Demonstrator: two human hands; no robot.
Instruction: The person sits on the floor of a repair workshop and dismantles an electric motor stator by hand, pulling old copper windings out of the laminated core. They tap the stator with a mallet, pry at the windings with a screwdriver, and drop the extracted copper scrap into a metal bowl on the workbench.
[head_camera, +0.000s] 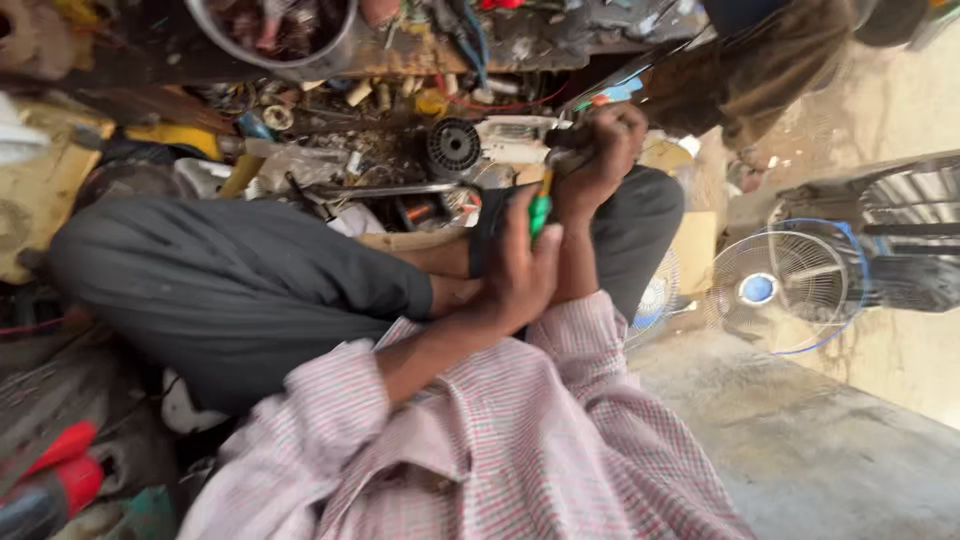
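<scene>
Cluttered workshop floor (820, 450), parts heap ahead of your crossed legs, blue-rimmed fan guard (785, 285) leaning at right.

Head view: your left hand (520, 270) closed around green-handled screwdriver (540, 213), handle upright against palm. Your right hand (600, 150) clenched on small white motor housing (515, 140), just beside black ribbed wheel (453, 146), above your knee. Tip contact hidden by fingers.

Step, by my reading: driving or loosening fastener on housing. Next move calls for steady hold, tip seated squarely, slow turn.
</scene>
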